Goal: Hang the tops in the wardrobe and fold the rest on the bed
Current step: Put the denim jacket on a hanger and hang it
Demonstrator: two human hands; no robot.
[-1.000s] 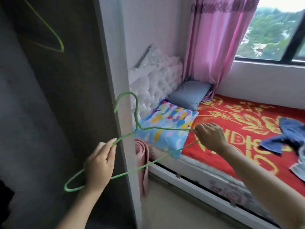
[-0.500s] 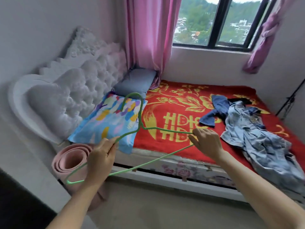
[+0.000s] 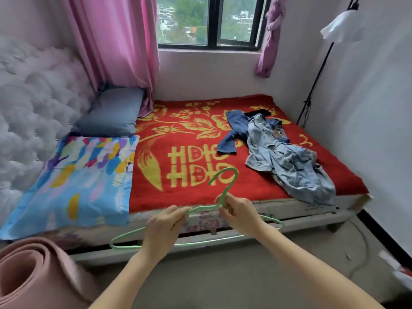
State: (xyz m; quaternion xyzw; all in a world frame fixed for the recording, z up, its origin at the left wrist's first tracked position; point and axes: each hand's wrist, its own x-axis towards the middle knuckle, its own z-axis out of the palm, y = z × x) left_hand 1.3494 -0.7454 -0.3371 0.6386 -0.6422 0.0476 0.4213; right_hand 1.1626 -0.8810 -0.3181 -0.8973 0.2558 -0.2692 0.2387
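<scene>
I hold a thin green wire hanger (image 3: 225,178) level in front of the bed's near edge, its hook pointing up and away. My left hand (image 3: 163,228) pinches the hanger's left shoulder. My right hand (image 3: 239,214) grips it at the neck, just below the hook. On the red and gold bedspread (image 3: 178,134) lie a crumpled light denim garment (image 3: 289,161) and a dark blue garment (image 3: 234,132), heaped together at the right, beyond both hands. A bit of black cloth (image 3: 258,113) shows behind them. The wardrobe is out of view.
A colourful pillow (image 3: 73,179) and a grey pillow (image 3: 109,114) lie at the padded white headboard (image 3: 29,112) on the left. A rolled pink mat (image 3: 33,275) stands at the lower left. Pink curtains (image 3: 118,41) frame the window. A black stand (image 3: 316,74) leans in the right corner.
The view has swung right, from the wardrobe to the bed. My right hand slid from the hanger's right end to its neck, and the hanger now sits level and lower.
</scene>
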